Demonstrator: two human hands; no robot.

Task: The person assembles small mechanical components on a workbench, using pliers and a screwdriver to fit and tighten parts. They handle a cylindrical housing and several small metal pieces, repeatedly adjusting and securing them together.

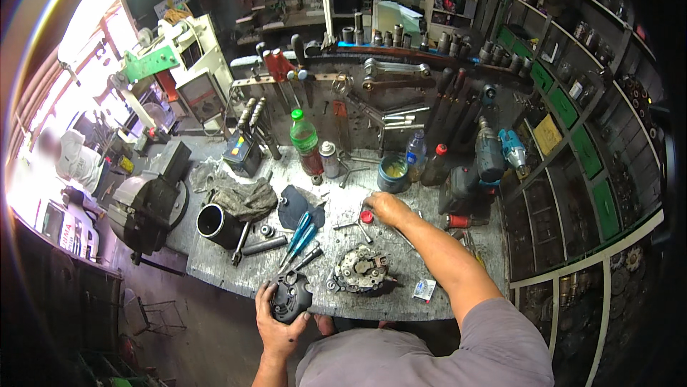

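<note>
Cluttered workshop desk (429, 301) noted; black alternator housing (290, 295) is gripped at its near edge by left hand (275, 326); right hand (386, 208) is closed on a small tool; stripped stator (360, 270) lies between, reassembly outstanding

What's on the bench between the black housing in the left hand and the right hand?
In the head view, the round alternator part lies between the black housing and right hand.

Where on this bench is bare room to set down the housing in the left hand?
Bare bench shows on the front left, between the black cylinder and the edge. A smaller patch lies front right, past the stator by the small packet. The middle, around the screwdrivers and right hand, is crowded.
</note>
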